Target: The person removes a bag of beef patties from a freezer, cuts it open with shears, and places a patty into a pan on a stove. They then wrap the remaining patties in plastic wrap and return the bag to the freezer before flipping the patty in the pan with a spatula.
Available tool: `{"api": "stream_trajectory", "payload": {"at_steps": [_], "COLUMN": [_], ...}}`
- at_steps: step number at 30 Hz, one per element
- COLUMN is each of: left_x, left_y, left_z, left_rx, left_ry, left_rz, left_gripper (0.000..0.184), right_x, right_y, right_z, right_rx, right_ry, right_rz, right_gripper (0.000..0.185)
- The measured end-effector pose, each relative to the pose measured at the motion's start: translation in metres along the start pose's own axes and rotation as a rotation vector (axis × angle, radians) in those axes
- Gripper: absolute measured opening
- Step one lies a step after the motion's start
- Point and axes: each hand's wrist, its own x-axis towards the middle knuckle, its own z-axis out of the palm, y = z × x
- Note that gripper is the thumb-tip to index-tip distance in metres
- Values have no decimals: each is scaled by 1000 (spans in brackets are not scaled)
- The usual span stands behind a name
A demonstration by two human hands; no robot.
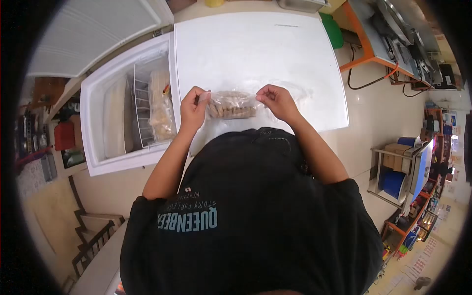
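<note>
A clear plastic bag with a row of brown pieces inside lies on the near part of a smooth white counter, close to the person's black T-shirt with blue lettering; the bag is held by its far corners, one at each side. The left hand grasps the left corner, thumb and fingertips pinched on the film; the right hand pinches the right corner in the same way, its other fingers curled; the brown pieces sit low in the bag, between the two hands and nearer to the shirt than the pinched edge.

Just left of the counter stands an open white chest freezer, its white lid raised; within it a white wire divider separates wrapped packages from a pale, long item whose kind I cannot tell. At the far edge of the counter are a metal tray and, beyond the right corner, a green plastic container; right of the counter, an orange-framed metal table carries dark metal cookware; nearer, also right of the counter, a metal rack holds blue tubs.
</note>
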Motion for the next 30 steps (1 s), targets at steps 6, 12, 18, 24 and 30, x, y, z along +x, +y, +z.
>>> {"api": "stream_trajectory", "payload": {"at_steps": [6,12,18,24,30], "left_x": [-20,-39,-25,6,-13], "left_y": [32,2,54,154,195], "left_z": [-2,-7,17,64,180], "left_rx": [-36,145,0,-138,-373], "left_ry": [83,56,-26,-143,-502], "left_rz": [100,-36,92,412,409], "left_gripper": [23,32,32,42,54], "right_x": [-28,-54,-77,-178,-294], "right_y": [-32,-26,-38,-89,-117], "right_z": [8,16,12,-1,-83], "right_rx": [-243,-324,-398,-235,-423], "right_ry": [179,-34,272,556,883], "right_rz": [-156,-176,-289,-396,-530], "right_gripper": [15,25,10,5,17]}}
